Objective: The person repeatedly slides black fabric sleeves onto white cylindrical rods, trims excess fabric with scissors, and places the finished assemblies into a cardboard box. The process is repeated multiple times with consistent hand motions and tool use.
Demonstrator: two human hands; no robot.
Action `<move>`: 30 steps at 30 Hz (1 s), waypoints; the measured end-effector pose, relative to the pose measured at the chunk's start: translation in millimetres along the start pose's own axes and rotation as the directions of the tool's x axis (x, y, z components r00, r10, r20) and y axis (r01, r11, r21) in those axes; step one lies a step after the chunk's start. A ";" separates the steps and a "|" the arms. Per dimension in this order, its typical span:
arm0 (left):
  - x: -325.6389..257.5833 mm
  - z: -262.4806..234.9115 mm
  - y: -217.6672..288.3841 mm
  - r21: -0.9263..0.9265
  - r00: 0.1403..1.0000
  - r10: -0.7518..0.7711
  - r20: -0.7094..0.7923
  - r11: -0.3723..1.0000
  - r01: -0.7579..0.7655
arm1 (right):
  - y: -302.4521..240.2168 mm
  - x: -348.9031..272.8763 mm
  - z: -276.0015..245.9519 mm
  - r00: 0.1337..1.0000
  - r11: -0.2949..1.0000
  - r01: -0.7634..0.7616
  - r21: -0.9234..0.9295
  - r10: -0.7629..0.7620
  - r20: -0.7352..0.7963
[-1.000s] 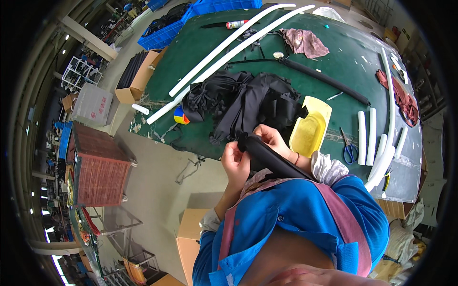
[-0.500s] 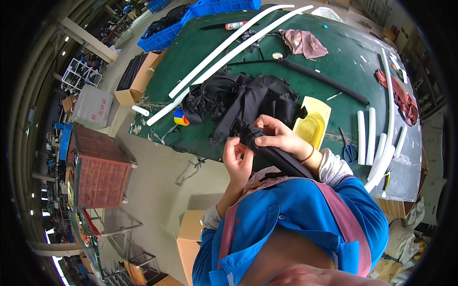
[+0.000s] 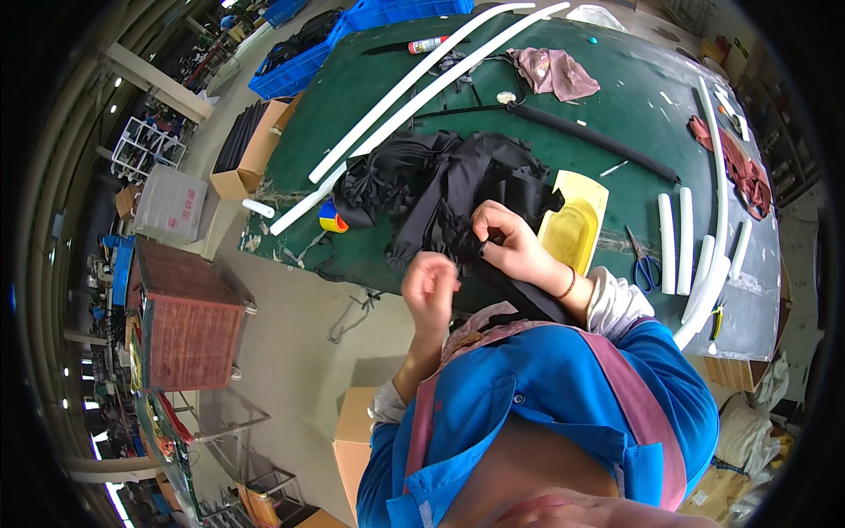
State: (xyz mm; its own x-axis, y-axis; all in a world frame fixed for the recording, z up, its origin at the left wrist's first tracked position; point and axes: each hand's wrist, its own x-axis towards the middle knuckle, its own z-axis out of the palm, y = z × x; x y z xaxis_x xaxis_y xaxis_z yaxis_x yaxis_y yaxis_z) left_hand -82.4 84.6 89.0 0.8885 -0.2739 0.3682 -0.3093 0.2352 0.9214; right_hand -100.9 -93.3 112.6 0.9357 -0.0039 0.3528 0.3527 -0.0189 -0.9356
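At the table edge, right hand (image 3: 506, 242) pinching black fabric (image 3: 440, 189); blurred left hand (image 3: 429, 283), grip unclear.

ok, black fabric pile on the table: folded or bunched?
Bunched. The black fabric pile lies crumpled in irregular folds on the green table, with no flat or squared edges. The right hand pinches its near edge.

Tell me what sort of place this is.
Likely a factory or workshop floor. A big green worktable carries long white tubes and a heap of black fabric, with blue crates and cardboard boxes beside it on the concrete floor.
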 end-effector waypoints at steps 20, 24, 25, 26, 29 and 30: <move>155.1 -99.1 -109.8 -0.765 0.753 -0.639 -0.157 0.561 0.316 | -27.1 -35.1 -7.6 0.643 0.726 -0.681 -0.094 0.654 0.398; 158.6 -119.9 -107.7 -0.882 0.870 -0.457 -0.185 0.468 0.058 | -27.4 -40.1 -11.7 0.649 0.726 -0.688 -0.016 0.624 0.435; 157.4 -125.9 -102.7 -0.870 0.886 -0.401 -0.231 0.492 -0.005 | -24.7 -38.4 -9.4 0.651 0.712 -0.699 0.073 0.590 0.477; 156.5 -113.0 -86.5 -0.860 0.885 -0.414 -0.213 0.509 0.030 | -18.8 -38.0 -10.6 0.662 0.686 -0.708 0.170 0.559 0.500; 121.7 -87.9 -37.2 -0.704 0.907 -0.417 -0.053 0.660 0.262 | -2.1 -31.5 -5.5 0.768 0.817 -0.574 0.059 0.512 0.384; 106.6 -67.9 -32.1 -0.707 0.855 -0.513 -0.070 0.630 0.320 | -2.5 -27.6 -4.4 0.799 0.833 -0.552 0.041 0.515 0.310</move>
State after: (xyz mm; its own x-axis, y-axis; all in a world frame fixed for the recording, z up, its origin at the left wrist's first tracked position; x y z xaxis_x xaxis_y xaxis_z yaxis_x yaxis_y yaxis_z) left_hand 45.2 111.1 90.2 0.9426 -0.2895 -0.1668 0.3292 0.7203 0.6106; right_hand -127.6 -97.6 105.3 0.9326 0.2971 -0.2050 -0.2228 0.0270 -0.9745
